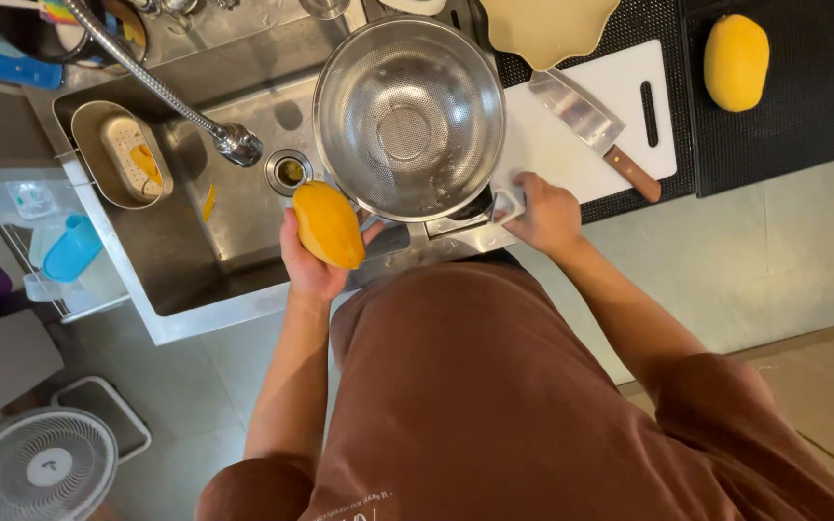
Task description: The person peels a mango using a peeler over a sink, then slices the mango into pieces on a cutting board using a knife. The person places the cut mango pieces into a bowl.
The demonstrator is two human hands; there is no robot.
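Head view, single entry, clock directions taken from the frame centre.

Left hand point(313, 259): sitting at about ten o'clock, close in, and cupping a peeled mango point(327, 224) from below, fingers wrapping its lower half. The fruit is hanging over the near edge of the sink point(234, 207), just beside the colander point(409, 116) at twelve o'clock.

Right hand point(544, 214): lying at about one o'clock, fingers curling around a small white item point(510, 204) at the edge of the cutting board point(571, 145); whether this is a peeler I cannot tell.

Handling judgement: the mango is looking wet and skinless, so probably slippery, soft and easily bruised, moderately heavy for one hand. A broad cradling hold around its thickest middle is seeming safer than a pinch at the tapering end.

Surroundings:
- cleaver point(586, 121) lying on the board at one o'clock, blade pointing away;
- second mango point(736, 62) resting on a dark mat at two o'clock, well apart;
- pale plate point(547, 29) overlapping the board's far edge at twelve o'clock;
- faucet point(161, 92) reaching across the sink at eleven o'clock;
- soap tray point(127, 154) at ten o'clock;
- fan point(39, 468) standing on the floor at eight o'clock.
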